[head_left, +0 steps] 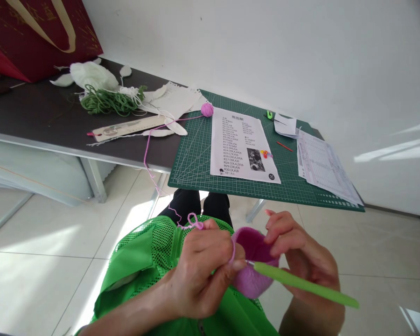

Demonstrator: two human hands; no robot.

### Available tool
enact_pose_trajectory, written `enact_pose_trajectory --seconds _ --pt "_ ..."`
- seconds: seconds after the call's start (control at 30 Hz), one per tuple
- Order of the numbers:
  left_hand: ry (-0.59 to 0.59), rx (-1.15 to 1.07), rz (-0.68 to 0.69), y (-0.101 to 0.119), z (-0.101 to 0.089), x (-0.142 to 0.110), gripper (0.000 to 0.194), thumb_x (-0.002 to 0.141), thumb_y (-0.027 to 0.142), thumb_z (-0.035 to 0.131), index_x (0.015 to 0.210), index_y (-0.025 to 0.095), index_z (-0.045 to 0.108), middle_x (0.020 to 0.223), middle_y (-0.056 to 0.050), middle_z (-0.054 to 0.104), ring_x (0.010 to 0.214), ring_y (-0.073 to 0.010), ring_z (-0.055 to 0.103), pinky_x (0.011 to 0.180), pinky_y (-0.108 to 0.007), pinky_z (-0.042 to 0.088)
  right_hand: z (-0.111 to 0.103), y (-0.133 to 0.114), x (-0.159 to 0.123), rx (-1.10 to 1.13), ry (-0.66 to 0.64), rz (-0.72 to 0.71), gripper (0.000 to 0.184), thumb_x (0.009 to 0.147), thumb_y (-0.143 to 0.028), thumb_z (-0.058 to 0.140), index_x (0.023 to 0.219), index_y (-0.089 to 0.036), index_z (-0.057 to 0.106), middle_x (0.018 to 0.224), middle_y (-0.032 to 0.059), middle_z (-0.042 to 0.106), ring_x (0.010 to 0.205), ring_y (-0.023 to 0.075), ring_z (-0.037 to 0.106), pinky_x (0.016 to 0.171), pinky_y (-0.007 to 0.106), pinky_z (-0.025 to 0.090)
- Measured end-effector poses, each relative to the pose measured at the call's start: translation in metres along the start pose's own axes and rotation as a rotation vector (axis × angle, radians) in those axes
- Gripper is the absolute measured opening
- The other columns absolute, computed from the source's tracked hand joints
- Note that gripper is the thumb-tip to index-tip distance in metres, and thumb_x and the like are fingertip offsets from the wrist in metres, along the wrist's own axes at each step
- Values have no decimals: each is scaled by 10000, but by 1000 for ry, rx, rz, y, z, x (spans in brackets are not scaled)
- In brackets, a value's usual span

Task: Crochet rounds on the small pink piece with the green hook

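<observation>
My left hand (199,270) is closed on a pink crocheted piece (250,266), with pink yarn (147,158) looped over its fingers. My right hand (301,256) grips a crochet hook with a green handle (301,283), whose metal tip meets the pink piece near my left thumb. The yarn runs up from my hands to a small pink yarn ball (206,109) on the table. A printed pattern sheet (241,147) lies on a green cutting mat (196,158) in front of me. Both hands hover above my lap, over a green mesh vest (143,256).
Green yarn (107,100), white fabric pieces (91,74) and a long ruler (126,127) lie on the dark table (38,121). More papers (322,163), a red stick (284,146) and small clips (265,153) rest on the mat. A red bag (38,32) stands far left. A white wall is behind.
</observation>
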State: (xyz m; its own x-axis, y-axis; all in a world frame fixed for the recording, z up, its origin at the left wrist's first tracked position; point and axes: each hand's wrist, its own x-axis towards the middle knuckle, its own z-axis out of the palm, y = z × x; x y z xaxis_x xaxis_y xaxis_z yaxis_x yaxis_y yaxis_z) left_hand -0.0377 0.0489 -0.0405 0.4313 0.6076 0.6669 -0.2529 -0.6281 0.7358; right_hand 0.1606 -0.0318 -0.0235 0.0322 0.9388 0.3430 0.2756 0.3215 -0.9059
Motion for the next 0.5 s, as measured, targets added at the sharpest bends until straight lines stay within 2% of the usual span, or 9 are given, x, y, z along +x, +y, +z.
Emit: enact_pose_trajectory --seconds 0.07,0.13,0.2,0.23,0.3,0.4,0.5 --pt "-35 -76 -90 0 1 3 234 958 77 574 805 236 498 616 59 491 539 -131 424 626 -319 362 3 -1 -1 17 -66 11 227 894 -422 748 1093 -315 730 951 41 684 948 269 608 1107 524 409" --pt "-62 -160 -175 0 2 4 261 1000 115 570 777 226 492 628 63 451 554 -119 412 631 -299 369 11 -2 -2 70 -92 15 305 895 -504 733 1127 -307 716 913 33 685 875 244 607 937 453 496" --pt "-72 -246 -258 -1 4 4 287 1032 166 571 762 219 491 636 63 423 567 -113 395 606 -280 352 23 -3 -2 93 -39 18 244 935 -497 698 1074 -296 706 838 17 664 783 203 577 714 358 481" --pt "-74 -289 -299 -1 4 3 302 1047 198 569 755 216 495 636 61 412 567 -112 388 585 -274 340 29 -3 -2 78 2 20 168 961 -435 676 1041 -289 697 804 11 648 751 187 567 651 332 452" --pt "-78 -371 -384 -1 5 1 339 1071 272 561 742 212 506 633 58 395 554 -111 369 529 -265 308 41 -3 -2 32 83 24 63 989 -292 621 982 -273 680 747 0 615 691 164 554 596 310 418" --pt "-78 -476 -489 -1 5 0 388 1070 381 583 730 201 538 634 55 402 542 -108 350 480 -252 278 52 -5 1 -53 170 -51 102 990 -263 602 906 -245 657 675 -20 579 585 137 532 540 292 398" --pt "-27 -525 -538 0 6 0 379 1013 417 688 728 175 628 707 30 457 635 -120 409 544 -244 323 54 -9 2 -172 237 -105 184 994 -220 582 813 -222 617 633 -39 562 535 109 528 509 262 387"
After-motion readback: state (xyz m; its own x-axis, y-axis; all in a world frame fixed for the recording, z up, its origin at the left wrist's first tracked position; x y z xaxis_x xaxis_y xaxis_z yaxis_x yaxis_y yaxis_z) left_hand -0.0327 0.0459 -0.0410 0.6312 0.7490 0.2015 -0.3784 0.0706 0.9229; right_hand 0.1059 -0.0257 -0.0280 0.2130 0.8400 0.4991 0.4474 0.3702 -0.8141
